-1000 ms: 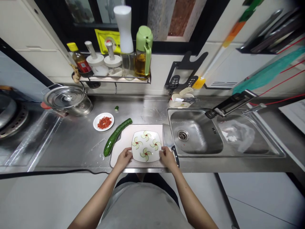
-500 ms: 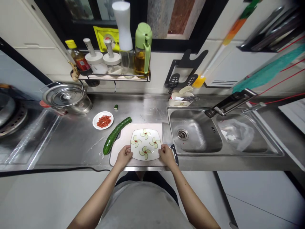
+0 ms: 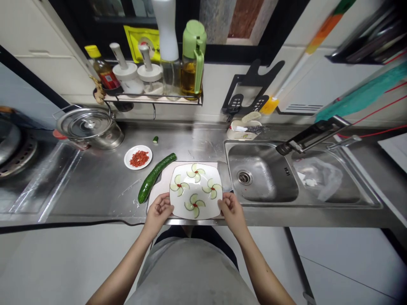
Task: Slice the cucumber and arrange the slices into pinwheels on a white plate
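The steel worktop (image 3: 92, 180) runs below a wall shelf (image 3: 127, 98), where the top edge of my view cuts off a tall white bottle (image 3: 169, 38); at upper right the utensils (image 3: 362, 40) are too blurred to name. I have the plate (image 3: 194, 188) over the board (image 3: 155, 192), hiding most of it, and cannot tell how much gap lies between. The fingers of my left hand (image 3: 158, 213) and right hand (image 3: 233, 214) pinch its opposite sides, thumbs at the rim, some fingertips lost underneath. Four pinwheels (image 3: 195, 205) of pale green slices with red centres lie on it. By my right hand only a dull blade (image 3: 224, 177) shows, the rest covered. A cucumber (image 3: 155, 175) lies along the board's left edge, near a dish (image 3: 127, 159) of red bits too small to identify. The pan (image 3: 9, 142) at far left is cut off
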Tool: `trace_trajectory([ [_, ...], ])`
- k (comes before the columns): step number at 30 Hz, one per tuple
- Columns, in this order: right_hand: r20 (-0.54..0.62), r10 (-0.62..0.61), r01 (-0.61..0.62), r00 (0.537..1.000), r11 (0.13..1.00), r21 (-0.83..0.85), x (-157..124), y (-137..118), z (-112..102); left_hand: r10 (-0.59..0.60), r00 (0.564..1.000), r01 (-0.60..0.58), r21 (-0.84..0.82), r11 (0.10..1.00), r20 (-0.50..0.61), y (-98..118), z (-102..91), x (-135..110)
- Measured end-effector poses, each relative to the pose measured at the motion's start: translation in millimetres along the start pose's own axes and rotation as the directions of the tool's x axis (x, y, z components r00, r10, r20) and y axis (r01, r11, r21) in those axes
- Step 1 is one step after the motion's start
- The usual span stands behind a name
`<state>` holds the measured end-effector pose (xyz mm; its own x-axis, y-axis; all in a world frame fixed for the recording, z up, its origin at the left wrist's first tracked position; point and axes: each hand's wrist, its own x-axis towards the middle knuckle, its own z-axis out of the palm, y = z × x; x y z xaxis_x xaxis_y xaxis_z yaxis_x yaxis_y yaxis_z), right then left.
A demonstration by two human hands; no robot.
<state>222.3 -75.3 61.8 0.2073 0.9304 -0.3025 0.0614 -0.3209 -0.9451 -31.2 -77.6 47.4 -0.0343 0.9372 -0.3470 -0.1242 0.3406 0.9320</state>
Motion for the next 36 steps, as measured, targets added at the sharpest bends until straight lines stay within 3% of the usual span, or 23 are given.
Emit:
trace_trajectory([
  [8,-0.004,-0.016,0.017,1.0,0.999,0.039,-5.9,-2.3,-2.3,0.037,0.999,-0.036,-0.019,0.999,0.033,-3.9,-1.4,-5.7],
  [21,0.012,-0.046,0.046,0.999,0.998,0.034,-8.4,3.5,-3.8,-0.022,1.0,0.022,-0.002,1.0,0.005,-4.8,-0.9,-5.7],
  [36,0.003,0.051,-0.051,0.999,0.998,0.023,-0.6,5.8,-1.6,-0.066,0.998,0.066,0.016,0.998,0.012,-3.8,0.2,-3.7],
])
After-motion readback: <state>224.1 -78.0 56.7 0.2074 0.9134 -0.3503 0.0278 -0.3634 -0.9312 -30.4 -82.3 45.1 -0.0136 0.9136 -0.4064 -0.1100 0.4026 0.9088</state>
